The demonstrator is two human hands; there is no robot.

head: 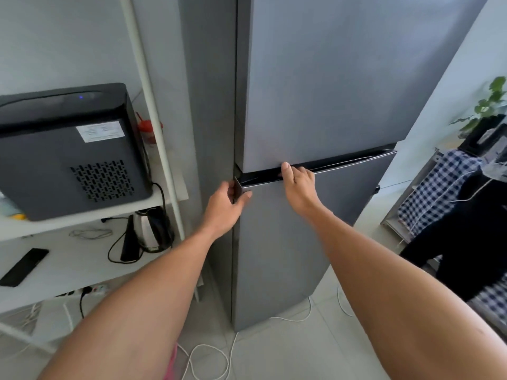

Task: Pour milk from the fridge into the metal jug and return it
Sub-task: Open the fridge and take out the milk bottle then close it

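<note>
Both doors look shut, so I judge nothing done yet. My left hand (227, 198) pinches the lower door's corner (239, 189); my right hand (297, 181) hooks its top-edge handle (343, 167). Milk and jug aren't visible.

I see the fridge (315, 105) dead ahead; left of it stands a shelf (82, 223) carrying a boxy appliance (68, 152), with a kettle (149, 231) below.
</note>
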